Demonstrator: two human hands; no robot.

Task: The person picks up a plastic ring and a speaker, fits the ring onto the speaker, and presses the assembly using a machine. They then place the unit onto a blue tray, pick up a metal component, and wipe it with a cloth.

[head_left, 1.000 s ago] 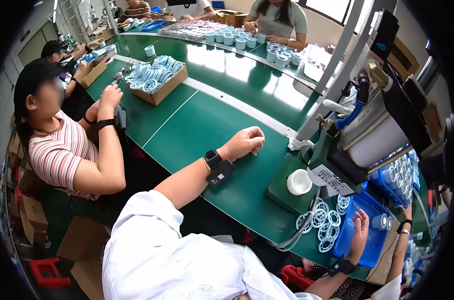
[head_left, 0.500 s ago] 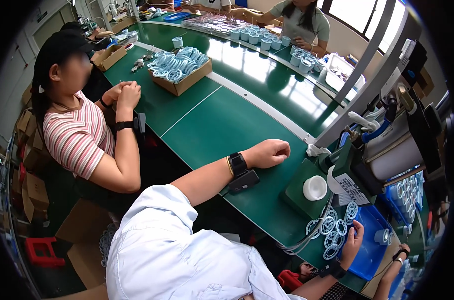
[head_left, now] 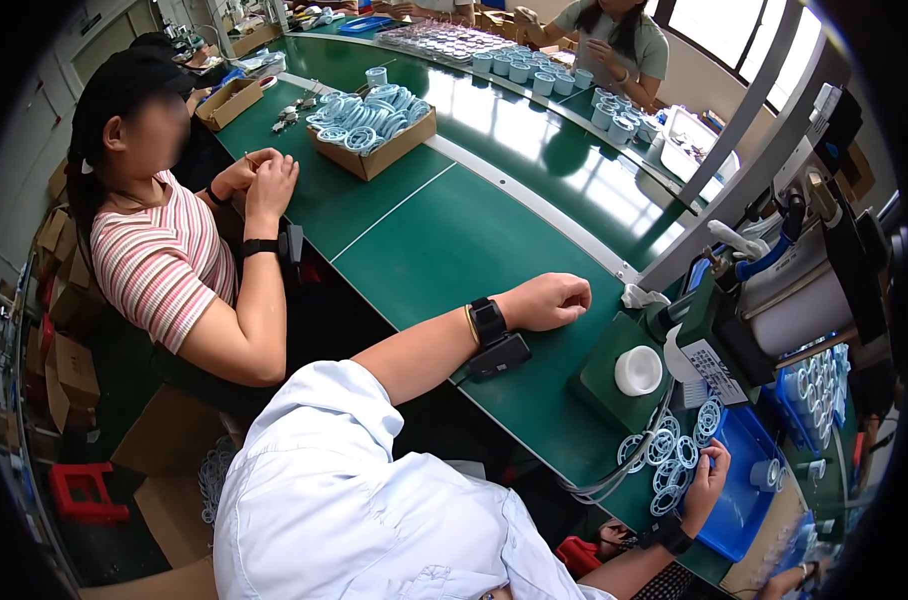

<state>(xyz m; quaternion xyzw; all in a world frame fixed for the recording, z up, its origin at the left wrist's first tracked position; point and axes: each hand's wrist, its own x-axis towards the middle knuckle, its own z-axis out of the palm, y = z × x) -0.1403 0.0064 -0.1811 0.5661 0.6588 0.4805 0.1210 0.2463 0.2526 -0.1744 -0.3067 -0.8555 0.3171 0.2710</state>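
Note:
My left hand (head_left: 548, 302) rests on the green worktable (head_left: 444, 245), its fingers curled in loosely and nothing visible in them. A black band and a small black box sit at that wrist. To its right stands a green press (head_left: 624, 372) with a round white seat (head_left: 638, 371). My right hand (head_left: 706, 490) lies at the near edge of a blue tray (head_left: 744, 510), beside several light-blue plastic rings (head_left: 664, 448). Its fingers are slightly bent and apart, with nothing seen between them. Inside the tray is a light-blue cup-shaped part (head_left: 768, 474).
Cables (head_left: 614, 490) hang over the table edge by the rings. A cardboard box (head_left: 394, 148) of light-blue rings stands farther left, near a co-worker in a striped shirt (head_left: 169, 265). Blue cups (head_left: 544, 82) line the far table. A red stool (head_left: 86, 492) stands on the floor.
The view has shifted slightly, so most things sit a little farther right. Both my hands keep their poses. At the lower right, another person's hand has moved down toward the picture's edge.

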